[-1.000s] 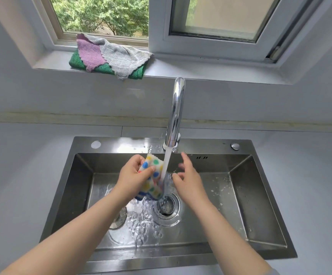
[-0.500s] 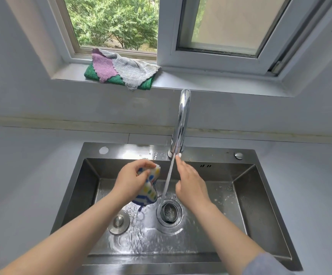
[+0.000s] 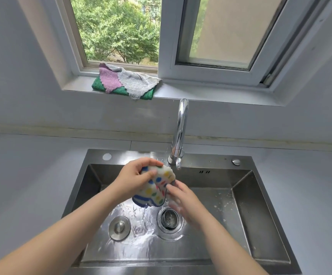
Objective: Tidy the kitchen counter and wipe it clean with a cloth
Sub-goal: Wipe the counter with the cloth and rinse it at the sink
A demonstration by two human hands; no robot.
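Left hand point(image 3: 135, 179) is clamped round the spotted cloth point(image 3: 158, 188), fingers curled over its top and thumb pressed into its face, holding it above the sink point(image 3: 260, 207), just below and left of the tap point(image 3: 180, 132) spout. The cloth's blue-edged bottom hangs free over the wet basin, between the loose plug point(image 3: 119, 227) and the drain strainer point(image 3: 169, 218). Right hand point(image 3: 185, 203) meets the cloth's lower right edge. It's smeared with blur, so whether it pinches or merely touches, I cannot tell. Both forearms are cut off at the bottom. Folded rags point(image 3: 125, 83) sit on the windowsill; pale worktop point(image 3: 32, 175) flanks the sink.
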